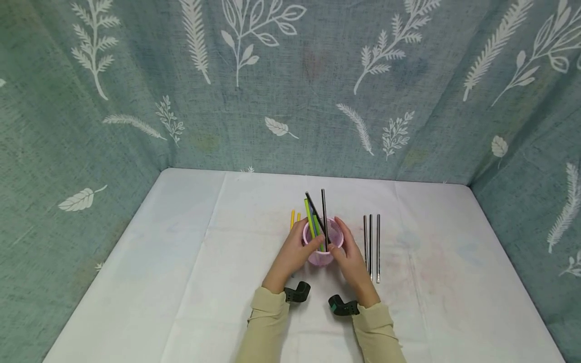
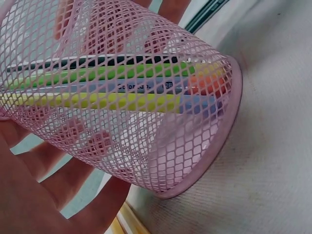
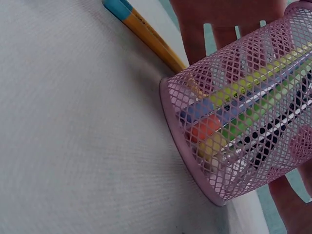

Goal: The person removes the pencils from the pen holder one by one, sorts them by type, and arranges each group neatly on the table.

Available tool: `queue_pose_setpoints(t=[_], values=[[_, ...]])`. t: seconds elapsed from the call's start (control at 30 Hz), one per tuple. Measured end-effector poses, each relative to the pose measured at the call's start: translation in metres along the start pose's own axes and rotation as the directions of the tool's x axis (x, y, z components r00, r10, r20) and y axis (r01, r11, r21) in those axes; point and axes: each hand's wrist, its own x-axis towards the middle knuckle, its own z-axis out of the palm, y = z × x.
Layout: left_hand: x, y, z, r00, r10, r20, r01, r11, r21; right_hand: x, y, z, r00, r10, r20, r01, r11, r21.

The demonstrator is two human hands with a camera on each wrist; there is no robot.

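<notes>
Toward the far edge of the bench (image 1: pixel 218 322), the left hand (image 1: pixel 292 252) and right hand (image 1: pixel 351 259) curl fingers round a pink mesh pen cup (image 1: pixel 320 259); uneven pressure could tip it, spilling its black pencils (image 1: pixel 324 212), whose seating looks unclear.

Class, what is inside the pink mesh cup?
The cup holds two black pencils, a yellow pen, a green pen and a blue pen. Its mesh partly covers them, so their full lettering cannot be read.
</notes>
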Motion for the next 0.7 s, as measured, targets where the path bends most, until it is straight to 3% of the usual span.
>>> queue_pose_setpoints(t=[0.3,0.47,0.7], values=[[-0.0006,0.0027,-0.0004,0.998,-0.055,0.003,0.055,0.996,-0.063,0.0,0.0059,0.0001,0.995,0.082,0.052,-0.085,0.995,0.058],[0.0015,0.0027,0.0005,0.995,-0.025,-0.094,0.02,0.998,-0.055,0.0016,0.0087,-0.0001,0.995,0.093,0.045,-0.096,0.991,0.091],[0.0021,0.0082,0.0038,0.975,-0.004,-0.221,0.002,1.0,-0.012,0.002,0.0105,0.001,0.996,0.083,0.029,-0.086,0.992,0.094]])
